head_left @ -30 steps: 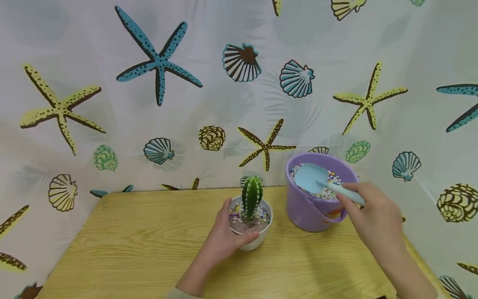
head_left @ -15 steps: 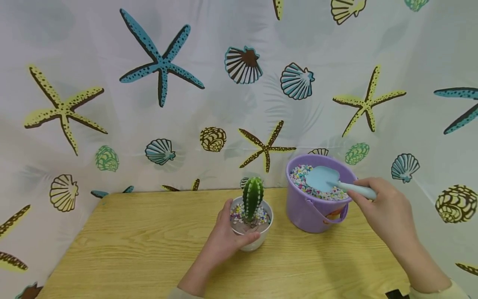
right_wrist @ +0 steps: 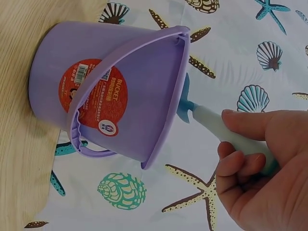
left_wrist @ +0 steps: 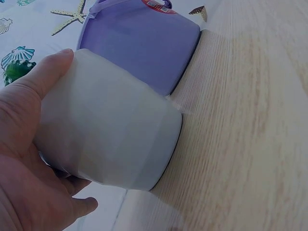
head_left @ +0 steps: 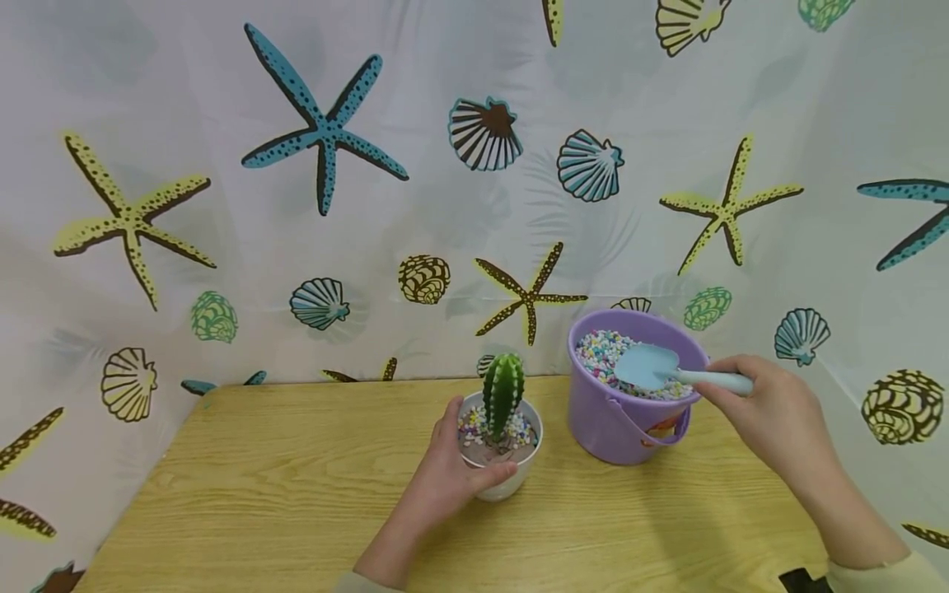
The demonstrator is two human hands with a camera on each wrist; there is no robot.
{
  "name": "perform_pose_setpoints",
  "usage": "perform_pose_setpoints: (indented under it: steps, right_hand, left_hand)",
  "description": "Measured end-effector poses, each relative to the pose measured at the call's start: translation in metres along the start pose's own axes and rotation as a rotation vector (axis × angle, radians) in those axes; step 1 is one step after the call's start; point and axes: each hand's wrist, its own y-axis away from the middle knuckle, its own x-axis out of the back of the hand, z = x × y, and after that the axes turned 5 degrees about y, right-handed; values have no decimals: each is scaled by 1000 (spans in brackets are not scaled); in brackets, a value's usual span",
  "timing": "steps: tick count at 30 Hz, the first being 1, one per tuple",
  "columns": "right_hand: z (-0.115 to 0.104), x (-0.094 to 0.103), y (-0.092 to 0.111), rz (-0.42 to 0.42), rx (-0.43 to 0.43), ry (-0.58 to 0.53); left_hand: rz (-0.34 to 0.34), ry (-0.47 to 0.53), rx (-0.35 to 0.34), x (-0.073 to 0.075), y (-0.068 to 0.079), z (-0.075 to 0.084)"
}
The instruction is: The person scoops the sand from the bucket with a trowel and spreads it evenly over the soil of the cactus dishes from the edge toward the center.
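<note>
My left hand (head_left: 447,472) grips a white flowerpot (left_wrist: 110,120) from its left side, thumb at the front and fingers round the far side. A green cactus (head_left: 503,399) stands upright in the pot, with colourful small beads (head_left: 519,427) around its base on brownish soil. To the right is a purple bucket (head_left: 610,426) filled with multicoloured beads (head_left: 599,349). My right hand (head_left: 771,409) holds a light blue toy shovel (head_left: 648,367) by its handle (right_wrist: 216,126). The shovel's blade lies over the beads inside the bucket's rim, pointing left.
The pot and bucket stand on a wooden table (head_left: 282,478). A white cloth (head_left: 415,198) printed with starfish and shells hangs behind and at the sides. The bucket's handle (right_wrist: 94,77) hangs down on its near side.
The shovel and my right hand have moved right and slightly down, baring more beads at the bucket's left. My left hand keeps its grip on the flowerpot.
</note>
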Motion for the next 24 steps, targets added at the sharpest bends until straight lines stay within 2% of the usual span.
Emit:
perform_pose_setpoints:
  steps: [11, 24]
  right_hand:
    - [5, 7, -6, -136, -52, -10]
    - [7, 7, -10, -202, -89, -16]
  left_hand:
    - [6, 3, -3, -1, 0, -2]
    - [3, 9, -4, 0, 1, 0]
